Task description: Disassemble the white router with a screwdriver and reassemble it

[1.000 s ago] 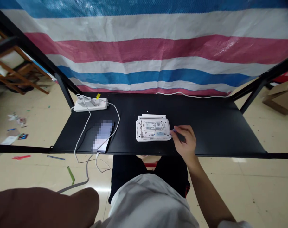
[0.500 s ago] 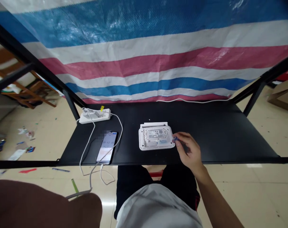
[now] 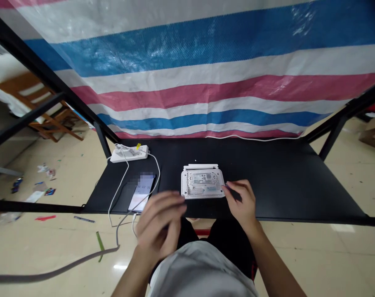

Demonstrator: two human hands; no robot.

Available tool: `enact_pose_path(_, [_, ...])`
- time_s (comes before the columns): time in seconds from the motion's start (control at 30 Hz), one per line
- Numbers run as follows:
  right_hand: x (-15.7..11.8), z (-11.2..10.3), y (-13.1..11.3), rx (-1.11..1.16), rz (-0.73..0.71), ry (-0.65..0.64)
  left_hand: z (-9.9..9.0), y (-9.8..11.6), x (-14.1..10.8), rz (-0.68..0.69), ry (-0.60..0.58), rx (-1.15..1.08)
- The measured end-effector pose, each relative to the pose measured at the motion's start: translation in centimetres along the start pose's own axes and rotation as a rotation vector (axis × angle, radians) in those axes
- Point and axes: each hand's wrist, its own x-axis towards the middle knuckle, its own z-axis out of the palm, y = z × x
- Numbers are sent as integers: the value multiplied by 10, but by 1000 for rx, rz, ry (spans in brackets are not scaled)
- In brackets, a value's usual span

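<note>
A white router (image 3: 202, 193) lies on the black table with its perforated, labelled underside facing up. Its white antennas (image 3: 201, 167) are folded along the far edge. At the router's right edge, my right hand (image 3: 243, 203) pinches a small purplish-blue thing (image 3: 227, 185), mostly covered by the fingertips; its kind cannot be made out. My left hand (image 3: 162, 222), blurred by motion, is in front of the router's near left corner. Its fingers extend forward with the thumb apart, and nothing shows in it.
Left of the router lies a phone (image 3: 141, 194) with a timer on screen and a white cable (image 3: 159, 165) across it. Behind it sits a white power strip (image 3: 130, 154). A striped plastic sheet (image 3: 206, 95) hangs at the back, between black frame posts (image 3: 102, 138).
My left hand has swung in from the lower left towards the router. My right hand stays at the router's right edge, still pinching the small thing. The view has tilted up slightly.
</note>
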Motion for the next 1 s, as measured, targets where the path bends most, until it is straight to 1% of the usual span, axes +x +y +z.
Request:
enact_pose_path(0.07, [-1, -2, 2, 16, 12, -2, 26, -27, -7, -62, -105, -20])
enact_pose_path(0.17, [-1, -4, 3, 111, 62, -104, 61, -73, -27, -170, -343, 34])
enact_pose_path(0.2, [0, -4, 3, 107, 49, -109, 69, -85, -34, -196, -411, 45])
enact_pose_path(0.23, [0, -3, 3, 78, 22, -92, 74, -95, -39, -222, -455, 50])
enact_pose_path(0.3, [2, -3, 4, -11, -39, -12, 81, -108, -44, -251, -515, 59])
enact_pose_path(0.37, [5, -5, 4, -57, -56, 38, 83, -113, -43, -265, -539, 70])
enact_pose_path(0.4, [6, -7, 4, -46, -42, 22, 84, -115, -41, -270, -544, 74])
enact_pose_path(0.5, [8, -12, 5, 47, 11, -100, 84, -116, -36, -286, -545, 63])
enact_pose_path(0.53, [8, -14, 5, 61, 12, -119, 84, -117, -35, -292, -543, 52])
enact_pose_path(0.67, [10, -14, 3, 16, -63, -66, 83, -118, -33, -316, -527, 18])
enact_pose_path(0.73, [10, -12, 2, 48, -63, -117, 83, -118, -33, -318, -521, 19])
enact_pose_path(0.8, [10, -9, 1, 92, -34, -176, 84, -118, -33, -316, -519, 18])
enact_pose_path(0.83, [9, -8, 1, 94, -28, -174, 84, -118, -33, -316, -519, 15])
enact_pose_path(0.93, [8, -6, 4, 23, -63, -61, 84, -118, -33, -323, -526, 10])
enact_pose_path(1.0, [8, -7, 6, -10, -77, -29, 84, -118, -33, -329, -528, 8])
